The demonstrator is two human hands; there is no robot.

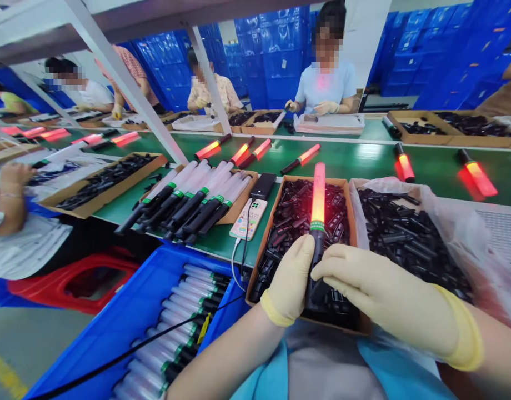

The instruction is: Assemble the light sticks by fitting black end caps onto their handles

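My left hand [289, 278], in a cream glove, is wrapped round the black handle of a light baton [318, 200] that glows red and stands upright. From the right, my right hand [376, 289], gloved too, has its fingers bent against the same handle; whatever lies under them is hidden. Beneath both hands is a cardboard box [259, 261] full of small black plastic parts. To its right, a box lined with clear plastic holds longer black parts [409, 239].
Unlit batons [197, 194] lie piled left of a phone [249, 218] with a cable. A blue bin [93, 333] of batons stands lower left, beside a red stool [72, 286]. Lit batons lie along the green belt [351, 158]. Several people sit across it; a person's arm shows at left.
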